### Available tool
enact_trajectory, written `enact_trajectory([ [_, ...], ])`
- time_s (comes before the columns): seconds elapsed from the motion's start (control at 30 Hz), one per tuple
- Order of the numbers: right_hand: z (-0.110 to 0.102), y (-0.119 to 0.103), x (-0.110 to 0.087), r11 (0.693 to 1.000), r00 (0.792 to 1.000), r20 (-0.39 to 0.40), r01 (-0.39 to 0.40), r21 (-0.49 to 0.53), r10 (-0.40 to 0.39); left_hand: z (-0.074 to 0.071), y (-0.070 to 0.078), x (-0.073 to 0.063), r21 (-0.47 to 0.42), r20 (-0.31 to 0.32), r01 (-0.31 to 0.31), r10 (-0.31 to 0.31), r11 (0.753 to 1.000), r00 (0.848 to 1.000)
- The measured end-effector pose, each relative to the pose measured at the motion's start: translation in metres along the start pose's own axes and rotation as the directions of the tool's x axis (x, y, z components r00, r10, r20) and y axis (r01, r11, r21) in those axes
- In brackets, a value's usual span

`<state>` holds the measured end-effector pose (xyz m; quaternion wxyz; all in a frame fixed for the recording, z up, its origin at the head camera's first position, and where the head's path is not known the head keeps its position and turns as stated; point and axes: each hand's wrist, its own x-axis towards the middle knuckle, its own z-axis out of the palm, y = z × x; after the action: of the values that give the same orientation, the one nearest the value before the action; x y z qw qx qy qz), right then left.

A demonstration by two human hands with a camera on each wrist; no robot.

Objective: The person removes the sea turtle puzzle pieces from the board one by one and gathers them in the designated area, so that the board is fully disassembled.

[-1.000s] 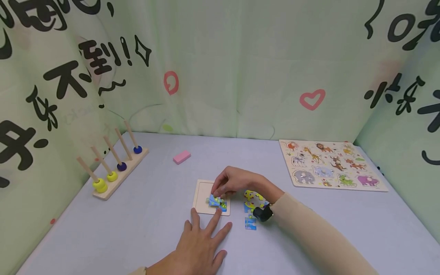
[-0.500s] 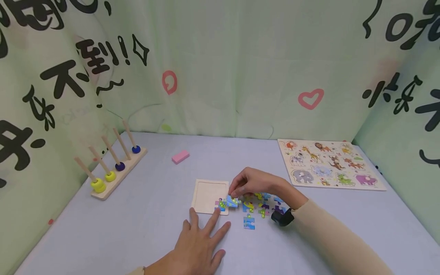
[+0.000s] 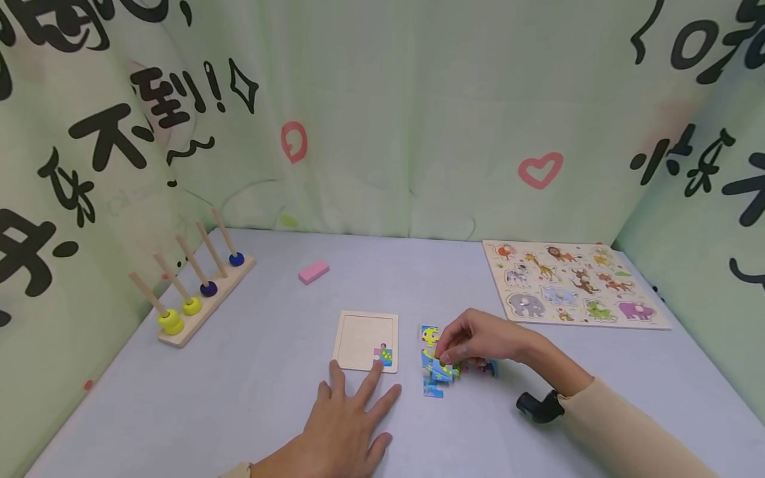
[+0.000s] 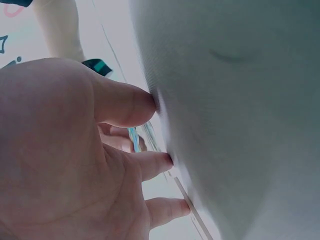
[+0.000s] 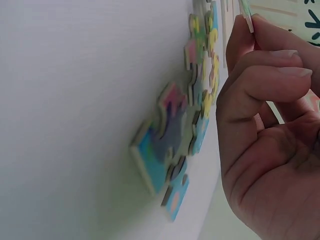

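My right hand (image 3: 485, 338) pinches a blue jigsaw piece (image 3: 442, 372) between thumb and fingertips, above several loose jigsaw pieces (image 3: 429, 335). In the right wrist view the pinched piece shows only as a thin edge, and the loose pieces (image 5: 172, 125) lie on the table below. A square wooden puzzle frame (image 3: 358, 338) lies left of them, with one piece (image 3: 385, 355) in its lower right corner. My left hand (image 3: 349, 418) rests with fingers spread, its fingertips at the frame's near edge. Part of the loose pile is hidden by the right hand.
A wooden peg stand (image 3: 209, 302) with yellow and blue beads stands at the left. A pink block (image 3: 313, 272) lies near the back. An animal puzzle board (image 3: 574, 285) lies at the back right. A printed curtain (image 3: 370, 133) encloses the table.
My right hand has carried the blue piece rightward, from over the wooden frame to above the loose pieces. The left hand has stayed at the frame's near edge.
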<state>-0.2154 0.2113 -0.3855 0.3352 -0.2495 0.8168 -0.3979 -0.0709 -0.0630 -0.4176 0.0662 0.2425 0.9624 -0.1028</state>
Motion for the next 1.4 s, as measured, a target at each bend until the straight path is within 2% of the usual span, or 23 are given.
enact_trajectory([
  [0.2,0.001,0.008,-0.019,1.000,1.000,-0.011,-0.003,0.003,0.003,0.000,0.000,0.000,0.008,-0.006,-0.008,0.008,1.000,1.000],
  [0.4,0.003,0.015,-0.028,1.000,1.000,-0.017,0.015,-0.003,-0.015,0.000,0.000,0.000,0.019,-0.009,-0.008,0.008,1.000,1.000],
  [1.4,0.007,0.016,-0.032,1.000,0.999,-0.051,0.008,-0.019,-0.009,-0.001,0.000,0.000,0.010,-0.008,-0.006,0.007,1.000,1.000],
])
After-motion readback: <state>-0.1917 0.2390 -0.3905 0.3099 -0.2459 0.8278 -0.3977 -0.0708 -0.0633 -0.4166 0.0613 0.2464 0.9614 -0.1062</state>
